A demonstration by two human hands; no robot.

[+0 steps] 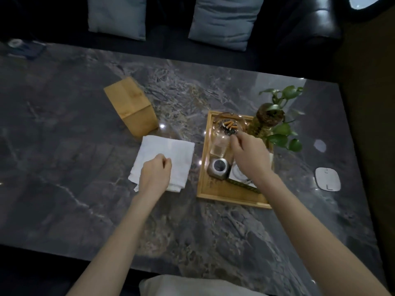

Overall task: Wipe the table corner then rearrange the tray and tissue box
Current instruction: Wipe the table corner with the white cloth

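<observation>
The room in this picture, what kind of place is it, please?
Probably a lounge or sitting room: a dark leather sofa with grey cushions stands behind a low marble table, which carries a glass ashtray on a wooden tray.

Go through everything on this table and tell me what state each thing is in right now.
White cloth: folded, flat on the table, left hand resting on it.
Wooden tissue box: standing behind the cloth, untouched.
Wooden tray: loaded, flat on the table.
Glass ashtray: holds cigarette butts.
Right hand: over the tray, fingers at the ashtray; grip unclear.
</observation>
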